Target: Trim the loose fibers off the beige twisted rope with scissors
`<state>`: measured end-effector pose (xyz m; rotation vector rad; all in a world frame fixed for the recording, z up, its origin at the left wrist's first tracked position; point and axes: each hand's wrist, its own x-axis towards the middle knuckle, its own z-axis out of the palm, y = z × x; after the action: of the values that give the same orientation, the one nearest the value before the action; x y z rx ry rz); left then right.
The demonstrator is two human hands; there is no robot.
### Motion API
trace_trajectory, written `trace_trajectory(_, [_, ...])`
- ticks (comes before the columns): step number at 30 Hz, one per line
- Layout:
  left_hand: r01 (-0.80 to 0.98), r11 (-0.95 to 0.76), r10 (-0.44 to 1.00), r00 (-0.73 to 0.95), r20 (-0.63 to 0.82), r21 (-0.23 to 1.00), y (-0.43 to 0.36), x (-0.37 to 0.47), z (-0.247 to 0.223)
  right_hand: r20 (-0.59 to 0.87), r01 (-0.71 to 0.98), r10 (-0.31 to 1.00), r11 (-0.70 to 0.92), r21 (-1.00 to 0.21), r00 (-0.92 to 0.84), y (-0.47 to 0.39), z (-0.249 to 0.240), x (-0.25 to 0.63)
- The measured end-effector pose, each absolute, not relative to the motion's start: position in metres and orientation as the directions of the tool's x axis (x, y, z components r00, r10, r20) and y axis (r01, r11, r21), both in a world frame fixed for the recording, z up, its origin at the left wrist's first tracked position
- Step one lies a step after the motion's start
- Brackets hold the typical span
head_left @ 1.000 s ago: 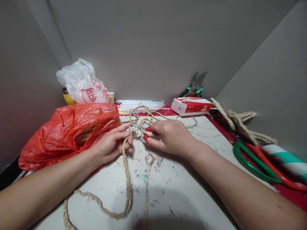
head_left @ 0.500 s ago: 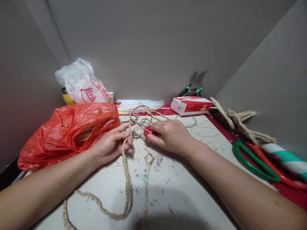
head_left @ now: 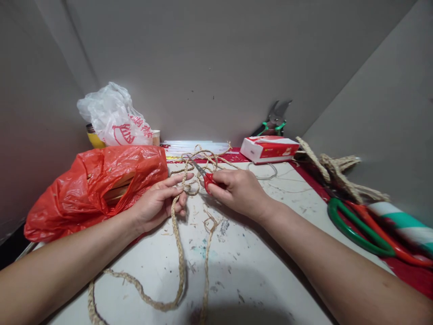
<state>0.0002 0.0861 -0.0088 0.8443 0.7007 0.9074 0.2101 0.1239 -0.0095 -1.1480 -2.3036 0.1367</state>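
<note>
A braided straw cord [head_left: 178,253] runs up from the front of the white table into my left hand [head_left: 165,198], which pinches it between thumb and fingers. My right hand [head_left: 237,189] grips small scissors [head_left: 208,180] by their red handles. The metal blades point up and left, beside the cord's upper part. Beyond my fingers, looped cord [head_left: 216,160] lies in a loose tangle. A thinner strand [head_left: 207,262] with a frayed, curled end rests on the table to the right of the held cord.
Left of my hand sits a red plastic bag [head_left: 98,185], with a white bag [head_left: 115,117] behind. A tissue box [head_left: 270,150] and pruning shears [head_left: 275,118] stand at the back right. Large green and red handles [head_left: 358,230] lie at the right edge, below straw bundles [head_left: 341,176].
The scissors have swung more upright, their tips rising away from my left fingers. The cord above my left hand has sagged and curls to the right. My left hand has hardly moved.
</note>
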Motion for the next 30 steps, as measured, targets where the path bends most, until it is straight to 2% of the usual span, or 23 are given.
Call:
trace_trajectory(2, [-0.357, 0.326, 0.891, 0.425, -0.159, 0.875, 0.086, 0.002, -0.008, 0.467, 0.583, 0.797, 0.601, -0.546, -0.384, 0.123, -0.01, 0.206])
trace_trajectory(5, [-0.308, 0.308, 0.896, 0.411, -0.167, 0.9, 0.084, 0.003, -0.009, 0.408, 0.352, 0.875, 0.48, -0.804, -0.261, 0.119, -0.008, 0.198])
trace_trajectory(9, [-0.227, 0.278, 0.883, 0.442, -0.156, 0.933, 0.081, 0.004, -0.014, 0.262, 0.152, 0.948, 0.291, -0.945, -0.183, 0.117, -0.006, 0.189])
trace_trajectory(14, [-0.098, 0.281, 0.827, 0.529, -0.189, 0.955, 0.076, 0.006, -0.018, 0.116, -0.057, 0.971, 0.106, -0.993, -0.209, 0.114, -0.004, 0.183])
trace_trajectory(18, [-0.213, 0.357, 0.824, 0.53, -0.2, 0.909, 0.073, 0.009, -0.014, 0.09, -0.147, 0.967, 0.055, -0.988, -0.239, 0.109, -0.002, 0.18])
trace_trajectory(24, [-0.276, 0.358, 0.839, 0.514, -0.177, 0.892, 0.072, 0.011, -0.011, 0.121, -0.148, 0.955, 0.083, -0.985, -0.269, 0.104, -0.004, 0.177])
trace_trajectory(30, [-0.213, 0.336, 0.844, 0.499, -0.194, 0.917, 0.072, 0.009, -0.005, 0.128, -0.132, 0.961, 0.097, -0.986, -0.247, 0.108, -0.007, 0.178])
